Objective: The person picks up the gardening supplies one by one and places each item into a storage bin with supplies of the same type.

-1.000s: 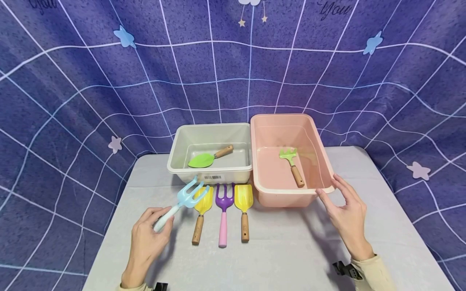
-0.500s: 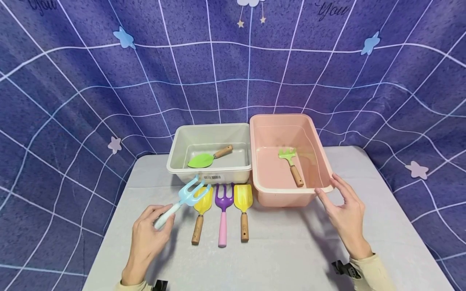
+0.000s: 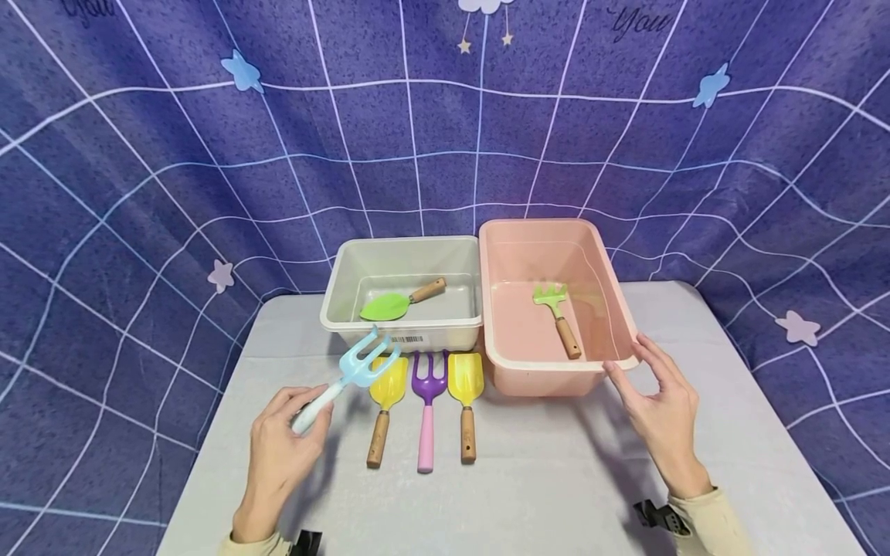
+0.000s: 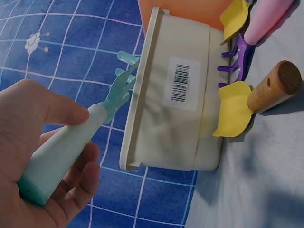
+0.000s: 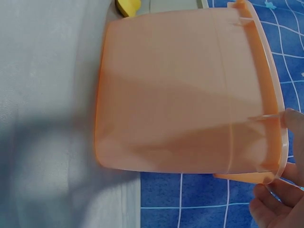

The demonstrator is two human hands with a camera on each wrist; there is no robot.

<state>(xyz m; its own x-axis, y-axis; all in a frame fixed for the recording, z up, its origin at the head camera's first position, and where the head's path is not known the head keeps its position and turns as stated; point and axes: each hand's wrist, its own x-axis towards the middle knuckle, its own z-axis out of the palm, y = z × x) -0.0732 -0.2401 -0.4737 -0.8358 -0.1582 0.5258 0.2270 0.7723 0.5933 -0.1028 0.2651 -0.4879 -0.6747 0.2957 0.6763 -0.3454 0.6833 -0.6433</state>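
My left hand (image 3: 285, 455) grips the pale handle of a light-blue toy garden fork (image 3: 358, 371). Its prongs point up and away, overlapping the front of the grey bin (image 3: 452, 337) in the head view. In the left wrist view the thumb lies along the fork's handle (image 4: 66, 152), with fingers curled underneath. My right hand (image 3: 664, 421) holds the near right corner of the pink bin (image 3: 545, 380), thumb at the front rim and fingers at the side. A green leaf-shaped trowel (image 3: 386, 307) lies inside the grey bin, and a green hand rake (image 3: 552, 297) inside the pink one.
Before the grey bin lie a yellow shovel (image 3: 389, 386), a purple fork with pink handle (image 3: 427, 417) and another yellow shovel (image 3: 466, 377), side by side on the grey table (image 3: 528, 494). A blue grid-patterned curtain (image 3: 445, 123) hangs close behind both bins.
The light-blue fork tilts slightly upward in my left hand, its prongs a little higher. My right hand stays at the pink bin's corner.
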